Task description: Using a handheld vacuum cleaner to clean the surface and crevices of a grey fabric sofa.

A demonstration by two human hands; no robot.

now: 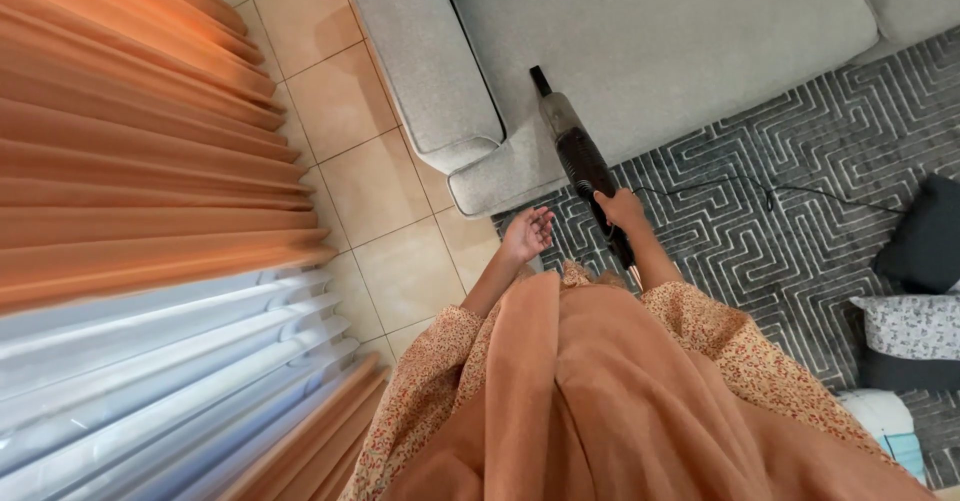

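My right hand [622,207] grips the handle of a black handheld vacuum cleaner [578,153]. Its narrow nozzle points up onto the seat cushion of a grey sofa [660,41]. A thin black cord [760,189] runs from the vacuum to the right across the rug. My left hand [528,233] hangs free beside it with fingers apart and palm up, holding nothing, just below the sofa's armrest [430,71].
A grey rug with a white maze pattern [800,231] lies before the sofa. Beige floor tiles [380,201] run along the left. Orange and white curtains [140,211] fill the left side. Dark and patterned cushions [915,301] lie on the rug at right.
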